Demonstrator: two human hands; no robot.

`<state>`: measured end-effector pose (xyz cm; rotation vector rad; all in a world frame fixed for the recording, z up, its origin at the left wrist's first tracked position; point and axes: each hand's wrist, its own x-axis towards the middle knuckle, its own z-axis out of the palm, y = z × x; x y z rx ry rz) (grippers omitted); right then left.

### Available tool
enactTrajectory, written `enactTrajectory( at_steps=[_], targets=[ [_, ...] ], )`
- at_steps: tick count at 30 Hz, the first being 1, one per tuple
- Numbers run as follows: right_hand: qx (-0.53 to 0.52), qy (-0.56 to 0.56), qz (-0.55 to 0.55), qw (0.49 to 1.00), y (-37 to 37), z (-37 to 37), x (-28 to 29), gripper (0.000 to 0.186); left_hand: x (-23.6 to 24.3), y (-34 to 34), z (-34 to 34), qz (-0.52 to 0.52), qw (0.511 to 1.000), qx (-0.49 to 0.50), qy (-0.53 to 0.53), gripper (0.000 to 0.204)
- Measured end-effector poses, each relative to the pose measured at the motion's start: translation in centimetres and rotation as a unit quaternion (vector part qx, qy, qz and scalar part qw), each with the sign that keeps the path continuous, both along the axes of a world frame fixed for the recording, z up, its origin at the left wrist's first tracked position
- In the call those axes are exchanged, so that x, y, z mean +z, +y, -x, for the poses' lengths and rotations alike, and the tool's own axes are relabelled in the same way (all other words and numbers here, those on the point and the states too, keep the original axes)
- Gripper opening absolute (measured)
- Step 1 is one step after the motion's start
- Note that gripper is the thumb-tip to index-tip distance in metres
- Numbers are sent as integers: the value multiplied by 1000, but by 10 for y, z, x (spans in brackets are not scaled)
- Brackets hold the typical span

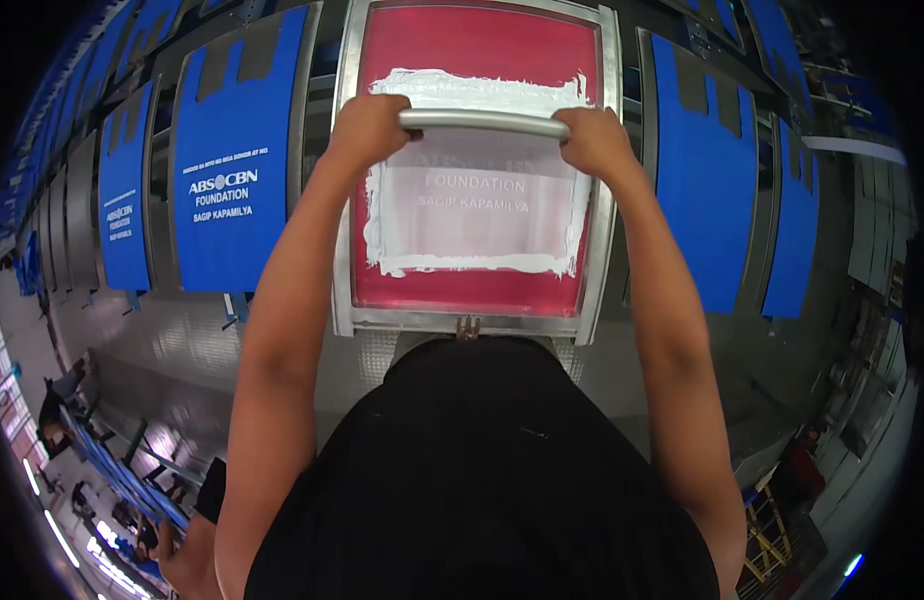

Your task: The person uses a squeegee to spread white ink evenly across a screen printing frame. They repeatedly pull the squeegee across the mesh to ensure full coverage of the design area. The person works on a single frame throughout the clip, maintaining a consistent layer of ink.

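The left hand (377, 130) and right hand (594, 138) were curled tightly around the bar (487, 121), one at each end; the screen (472, 288) lay beneath their grip. Uneven pressure could have streaked the white paint (462, 92) beyond it.

Can't see full finger wrap of left hand (378, 130) or right hand (596, 142), nor bar (485, 121) ends under grips. Lose screen frame (344, 290) top at upper edge, black shirt (482, 470) at lower. Can't make out lower-left co-worker (194, 550), too small, partly behind forearm.
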<state>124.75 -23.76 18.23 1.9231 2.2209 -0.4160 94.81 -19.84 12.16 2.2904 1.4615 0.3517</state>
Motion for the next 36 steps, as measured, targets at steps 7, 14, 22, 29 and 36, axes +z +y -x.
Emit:
enactTrajectory(
  at_steps=[7, 14, 22, 29, 36],
  targets=[
    [6, -13, 70, 997, -180, 27, 9, 42, -4, -176, 41, 71, 996, -45, 10, 33],
    [3, -36, -42, 998, -83, 9, -28, 43, -25, -74, 12, -37, 999, 3, -32, 20],
    [-4, -32, 81, 996, 63, -8, 21, 57, 18, 48, 3, 26, 1000, -9, 3, 44],
    [46, 38, -1, 998, 106, -26, 30, 54, 31, -106, 40, 199, 966, 108, -124, 35],
    [54, -50, 92, 993, 111, -23, -9, 64, -66, -322, 1, 601, 722, 40, -342, 45]
  ],
)
